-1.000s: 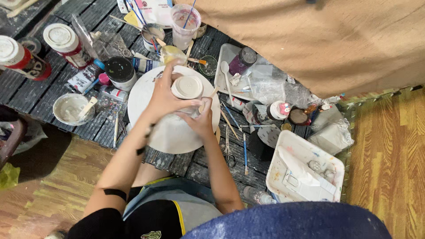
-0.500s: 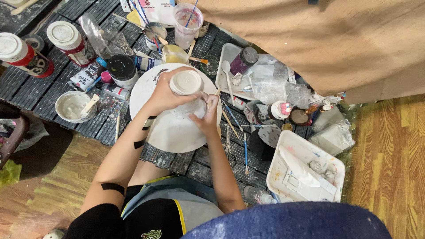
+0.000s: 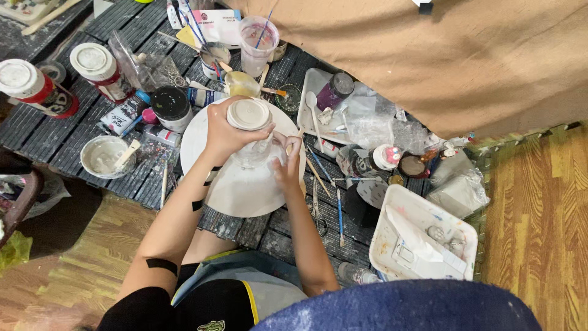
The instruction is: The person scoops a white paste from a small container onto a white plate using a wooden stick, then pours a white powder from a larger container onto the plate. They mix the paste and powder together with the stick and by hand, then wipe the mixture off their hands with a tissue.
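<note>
Left hand grip closed round white-lidded clear jar, steadying it above white plate. Right hand pinches thin stick against jar side, right of plate centre, to work it.

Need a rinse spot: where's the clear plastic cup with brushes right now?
In the head view, the clear plastic cup stands at the top centre of the dark slatted table, above the left hand.
</note>
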